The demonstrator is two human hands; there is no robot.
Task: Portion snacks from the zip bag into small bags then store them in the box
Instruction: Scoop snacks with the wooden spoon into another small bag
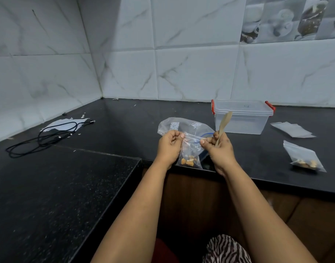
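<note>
The left hand (169, 143) pinches one top corner of a small clear plastic bag (191, 150) between curled fingers, and the right hand (218, 147) pinches the opposite corner while also gripping a pale wooden spoon (224, 124) that stands upright from the fist. A few brown snack pieces (188, 161) lie at the bag's bottom, which hangs over the front edge of the black stone counter (125, 122). Just behind it lies the larger clear zip bag (183, 126) with a blue seal strip; its printed label is too blurred to read. Farther back right stands the clear lidded plastic box with red clips (242, 116), closed, with faint unreadable writing on the lid. A filled small bag (303, 156) and flat empty bags (293, 130) lie to the right, with bare counter between them. A coiled black cable (47, 135) sits far left.
</note>
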